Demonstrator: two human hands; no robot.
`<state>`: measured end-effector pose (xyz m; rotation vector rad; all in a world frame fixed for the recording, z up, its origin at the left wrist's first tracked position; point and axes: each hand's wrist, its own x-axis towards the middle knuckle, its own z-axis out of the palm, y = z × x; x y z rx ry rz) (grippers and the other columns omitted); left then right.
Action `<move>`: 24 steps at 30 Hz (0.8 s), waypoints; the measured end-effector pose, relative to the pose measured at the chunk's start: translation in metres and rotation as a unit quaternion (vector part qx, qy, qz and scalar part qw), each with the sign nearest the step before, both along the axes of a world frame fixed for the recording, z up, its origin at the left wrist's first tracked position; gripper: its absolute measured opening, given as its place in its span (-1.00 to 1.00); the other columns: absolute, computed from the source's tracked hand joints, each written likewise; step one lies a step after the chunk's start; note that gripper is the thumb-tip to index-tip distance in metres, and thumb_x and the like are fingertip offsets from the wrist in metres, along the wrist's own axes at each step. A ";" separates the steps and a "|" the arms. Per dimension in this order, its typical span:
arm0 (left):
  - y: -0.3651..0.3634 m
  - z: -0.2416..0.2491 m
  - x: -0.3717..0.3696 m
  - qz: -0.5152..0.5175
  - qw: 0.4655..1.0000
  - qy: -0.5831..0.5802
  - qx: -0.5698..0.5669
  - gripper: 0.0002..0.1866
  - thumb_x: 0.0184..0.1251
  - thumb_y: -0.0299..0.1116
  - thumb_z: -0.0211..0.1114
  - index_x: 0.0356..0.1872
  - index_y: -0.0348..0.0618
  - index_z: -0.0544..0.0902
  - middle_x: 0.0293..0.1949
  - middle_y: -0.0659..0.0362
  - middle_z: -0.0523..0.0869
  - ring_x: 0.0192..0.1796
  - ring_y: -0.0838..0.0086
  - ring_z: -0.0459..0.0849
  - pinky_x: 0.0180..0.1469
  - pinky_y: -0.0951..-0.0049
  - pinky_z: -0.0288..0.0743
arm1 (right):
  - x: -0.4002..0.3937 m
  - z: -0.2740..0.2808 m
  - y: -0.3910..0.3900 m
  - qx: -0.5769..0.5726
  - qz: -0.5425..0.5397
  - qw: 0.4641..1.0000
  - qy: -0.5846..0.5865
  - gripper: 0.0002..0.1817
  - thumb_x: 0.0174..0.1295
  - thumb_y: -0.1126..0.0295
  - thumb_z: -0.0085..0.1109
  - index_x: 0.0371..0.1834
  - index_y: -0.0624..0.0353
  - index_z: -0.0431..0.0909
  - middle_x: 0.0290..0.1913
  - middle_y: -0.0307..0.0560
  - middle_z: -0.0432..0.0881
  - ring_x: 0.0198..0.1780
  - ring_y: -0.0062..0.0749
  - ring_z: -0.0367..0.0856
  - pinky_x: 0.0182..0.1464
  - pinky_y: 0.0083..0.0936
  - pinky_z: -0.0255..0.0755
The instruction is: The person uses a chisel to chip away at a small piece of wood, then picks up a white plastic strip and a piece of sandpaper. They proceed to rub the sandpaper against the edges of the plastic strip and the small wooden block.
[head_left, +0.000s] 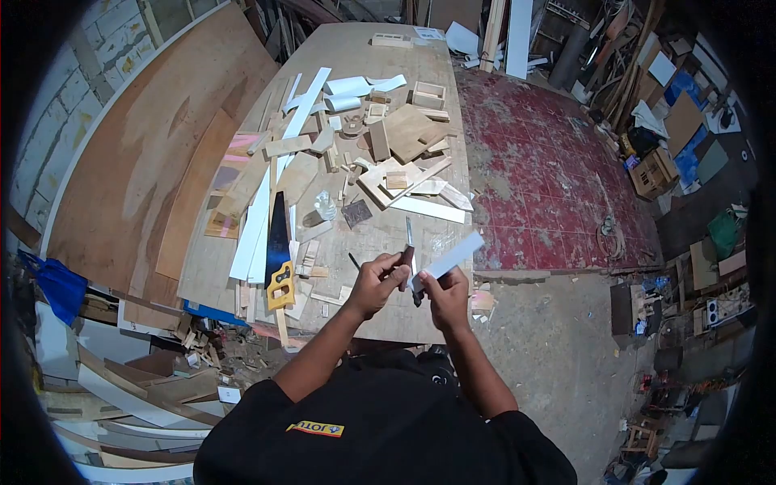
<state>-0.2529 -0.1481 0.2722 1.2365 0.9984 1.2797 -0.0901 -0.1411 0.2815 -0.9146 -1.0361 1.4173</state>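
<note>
My left hand (pixel 376 284) is closed around the dark handle of a chisel-like tool (pixel 409 234), whose metal blade points up and away from me. A thin dark stick shows beside that hand. In my right hand (pixel 445 299), pinched between thumb and fingers, is a flat white strip (pixel 454 255) slanting up to the right. The two hands are close together over the near edge of the wooden table (pixel 380 319). Left of them lies a handsaw (pixel 280 259) with a yellow handle. A small clear bottle or cup (pixel 325 205) and a dark square piece (pixel 356 213) lie beyond.
Wood offcuts, white strips (pixel 428 208), small open boxes (pixel 428 94) and a square board (pixel 411 132) are scattered over the table. A large plywood sheet (pixel 137 153) leans at the left. Red tiled floor (pixel 533 178) and a cardboard box (pixel 653 172) are at the right.
</note>
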 end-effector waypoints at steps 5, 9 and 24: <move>-0.002 -0.001 0.006 -0.040 0.999 0.018 -0.004 -0.65 0.41 -0.24 0.24 -0.07 -0.41 0.60 -0.30 0.20 0.49 -0.33 0.63 0.51 -0.26 0.59 0.40 | 0.009 0.002 0.031 0.023 -0.034 0.999 0.006 -0.91 0.26 0.51 0.22 -0.28 0.29 0.51 -0.39 -0.14 0.62 -0.43 -0.56 0.57 -0.41 -0.60 0.46; 0.005 -0.007 0.007 -0.003 0.999 0.035 0.040 -0.65 0.42 -0.23 0.23 -0.07 -0.41 0.61 -0.33 0.21 0.49 -0.34 0.63 0.50 -0.26 0.59 0.40 | -0.007 -0.001 0.020 0.024 -0.071 0.996 0.049 -0.91 0.28 0.51 0.20 -0.29 0.31 0.52 -0.38 -0.12 0.64 -0.42 -0.53 0.59 -0.38 -0.57 0.48; -0.003 -0.004 0.013 -0.037 0.999 0.004 0.009 -0.65 0.41 -0.27 0.25 0.00 -0.39 0.59 -0.17 0.15 0.51 -0.27 0.57 0.59 -0.15 0.54 0.52 | -0.006 0.007 0.030 0.047 -0.071 0.995 0.051 -0.88 0.28 0.48 0.23 -0.26 0.32 0.52 -0.38 -0.12 0.63 -0.42 -0.52 0.60 -0.42 -0.57 0.51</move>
